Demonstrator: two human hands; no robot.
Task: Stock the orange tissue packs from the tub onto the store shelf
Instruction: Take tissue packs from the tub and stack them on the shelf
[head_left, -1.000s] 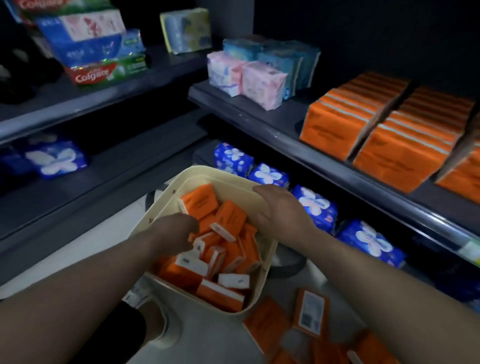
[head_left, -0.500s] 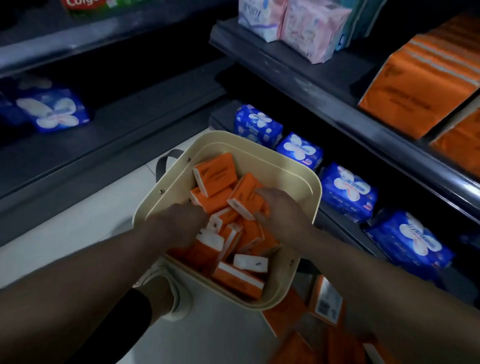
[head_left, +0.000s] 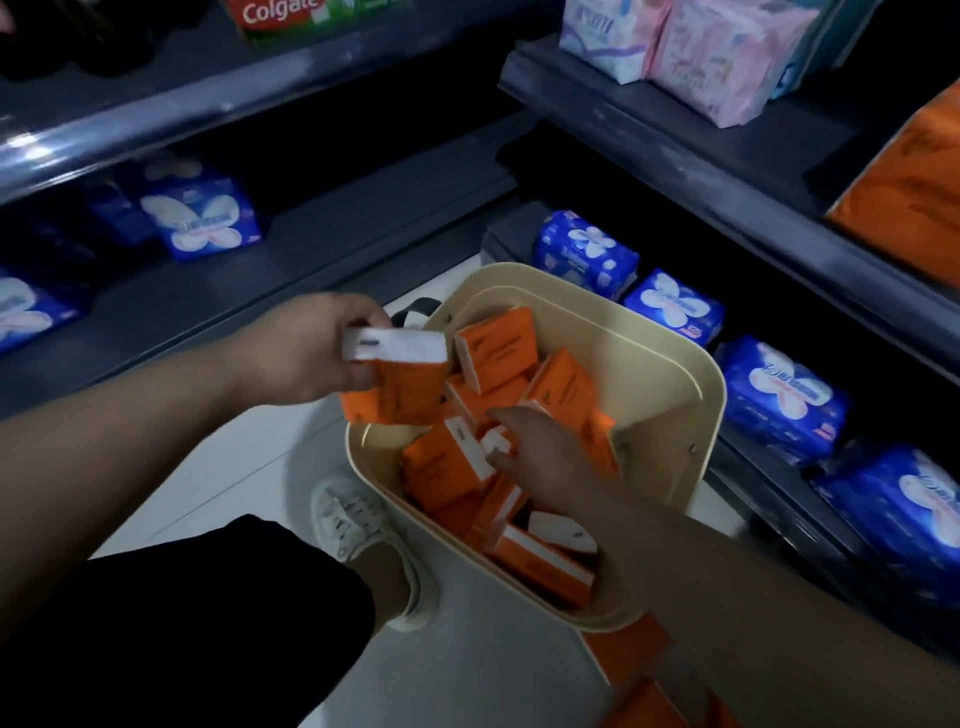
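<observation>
Tub (head_left: 675, 364) nearly full; stocking far from done.
Left hand (head_left: 311, 353) grips an orange tissue pack (head_left: 400, 387) mid-frame; right hand (head_left: 540, 457) delves among the rest, grip unclear.

The light was dim, with deep shadow beneath the shelves (head_left: 675, 156) and at upper left. A pale glare streaked the left shelf edge (head_left: 31, 143); the white floor (head_left: 467, 675) and cream tub (head_left: 649, 384) caught the most light. Shelf lines bowed toward the borders. The lower right corner was blurred, and the whole picture soft.
</observation>
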